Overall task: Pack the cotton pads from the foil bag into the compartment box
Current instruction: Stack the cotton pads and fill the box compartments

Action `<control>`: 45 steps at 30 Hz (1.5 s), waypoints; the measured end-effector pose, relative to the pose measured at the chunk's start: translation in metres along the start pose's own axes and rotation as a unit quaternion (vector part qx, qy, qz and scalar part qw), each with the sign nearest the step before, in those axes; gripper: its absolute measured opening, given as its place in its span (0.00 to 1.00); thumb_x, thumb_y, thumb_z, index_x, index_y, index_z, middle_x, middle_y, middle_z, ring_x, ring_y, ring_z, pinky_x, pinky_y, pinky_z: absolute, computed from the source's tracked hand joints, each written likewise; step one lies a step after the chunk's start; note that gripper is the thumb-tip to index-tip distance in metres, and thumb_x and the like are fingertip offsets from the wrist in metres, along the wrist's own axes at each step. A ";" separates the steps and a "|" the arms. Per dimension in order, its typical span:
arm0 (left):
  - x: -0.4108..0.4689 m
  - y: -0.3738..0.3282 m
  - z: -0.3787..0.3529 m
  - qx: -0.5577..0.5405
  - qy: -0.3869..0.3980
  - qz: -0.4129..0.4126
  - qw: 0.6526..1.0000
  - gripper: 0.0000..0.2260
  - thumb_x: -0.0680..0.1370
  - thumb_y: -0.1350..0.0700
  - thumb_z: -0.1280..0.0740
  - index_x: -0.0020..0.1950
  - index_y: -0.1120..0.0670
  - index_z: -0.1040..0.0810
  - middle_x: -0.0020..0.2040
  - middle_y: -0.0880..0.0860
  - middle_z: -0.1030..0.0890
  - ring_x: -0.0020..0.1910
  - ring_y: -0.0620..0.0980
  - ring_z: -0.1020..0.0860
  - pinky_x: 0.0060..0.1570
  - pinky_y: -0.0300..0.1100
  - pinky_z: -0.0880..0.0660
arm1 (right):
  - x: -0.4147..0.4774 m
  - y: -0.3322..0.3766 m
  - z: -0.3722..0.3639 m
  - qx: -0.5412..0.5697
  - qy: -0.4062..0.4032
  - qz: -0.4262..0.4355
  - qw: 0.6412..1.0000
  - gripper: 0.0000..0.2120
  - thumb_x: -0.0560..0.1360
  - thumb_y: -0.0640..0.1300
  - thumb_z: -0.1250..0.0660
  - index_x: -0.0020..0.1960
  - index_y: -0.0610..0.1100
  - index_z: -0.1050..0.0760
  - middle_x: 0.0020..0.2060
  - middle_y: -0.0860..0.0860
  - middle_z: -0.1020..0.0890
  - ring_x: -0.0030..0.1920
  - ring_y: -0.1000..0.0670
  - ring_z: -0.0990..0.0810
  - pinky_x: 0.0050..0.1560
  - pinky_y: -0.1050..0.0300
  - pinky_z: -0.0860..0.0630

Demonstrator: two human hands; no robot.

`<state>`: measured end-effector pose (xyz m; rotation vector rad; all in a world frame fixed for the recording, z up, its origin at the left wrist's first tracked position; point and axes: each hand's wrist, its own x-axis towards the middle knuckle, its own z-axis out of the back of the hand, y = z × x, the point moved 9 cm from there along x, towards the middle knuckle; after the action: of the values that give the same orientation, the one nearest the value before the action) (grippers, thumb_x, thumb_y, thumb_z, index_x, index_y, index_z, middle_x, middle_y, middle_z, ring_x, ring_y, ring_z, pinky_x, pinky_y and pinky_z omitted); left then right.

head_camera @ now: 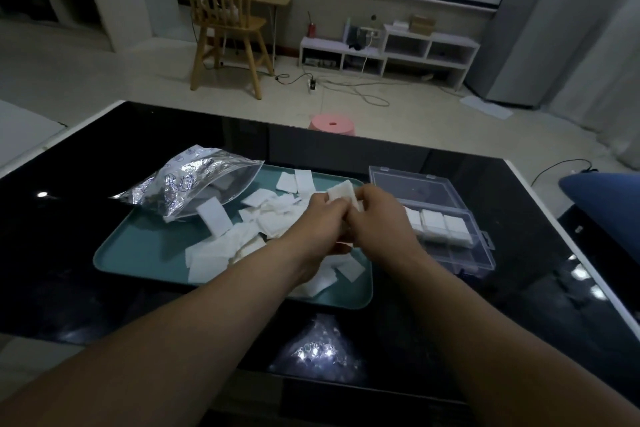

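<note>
Several white cotton pads [214,250] lie scattered on a teal tray [145,246]. The foil bag [194,180] lies open on the tray's far left corner with a pad at its mouth. Above the tray's right side, my left hand [318,222] and my right hand [381,215] together hold a small stack of cotton pads [341,192], fingers curled round it. The clear compartment box [450,250] stands open to the right of the tray, with pads in its middle row of compartments [434,222]; my right hand hides part of that row.
The tray and box sit on a glossy black table [519,305] with a white rim. A blue cushion [602,194] lies off the right edge. Beyond the far edge stand a pink stool [332,125] and a wooden chair [225,21].
</note>
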<state>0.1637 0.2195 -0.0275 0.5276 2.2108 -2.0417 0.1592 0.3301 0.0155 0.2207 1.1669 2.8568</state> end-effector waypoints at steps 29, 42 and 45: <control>0.006 -0.001 0.020 -0.155 -0.043 0.044 0.986 0.09 0.81 0.57 0.37 0.52 0.54 0.17 0.41 0.54 0.15 0.42 0.54 0.18 0.45 0.48 0.21 | -0.005 0.007 0.004 -0.024 0.107 0.028 0.994 0.11 0.84 0.48 0.36 0.52 0.43 0.18 0.41 0.46 0.16 0.40 0.46 0.18 0.44 0.46 0.21; 0.004 -0.005 -0.001 -0.206 0.075 0.042 0.975 0.15 0.83 0.44 0.34 0.62 0.54 0.23 0.43 0.52 0.19 0.34 0.46 0.22 0.27 0.35 0.31 | -0.003 -0.015 -0.009 0.322 0.174 -0.137 0.920 0.06 0.82 0.42 0.32 0.49 0.39 0.23 0.32 0.49 0.23 0.32 0.53 0.25 0.36 0.57 0.32; 0.002 -0.001 0.003 -0.178 0.030 0.050 0.982 0.14 0.85 0.51 0.38 0.66 0.58 0.24 0.41 0.53 0.20 0.32 0.46 0.23 0.28 0.37 0.33 | -0.002 -0.017 -0.006 0.267 0.145 -0.128 0.944 0.07 0.82 0.43 0.31 0.52 0.38 0.21 0.33 0.49 0.19 0.30 0.55 0.24 0.34 0.58 0.30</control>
<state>0.1613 0.2164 -0.0278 0.6480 2.4513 -1.5497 0.1601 0.3381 -0.0007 -0.3262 1.8539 2.3465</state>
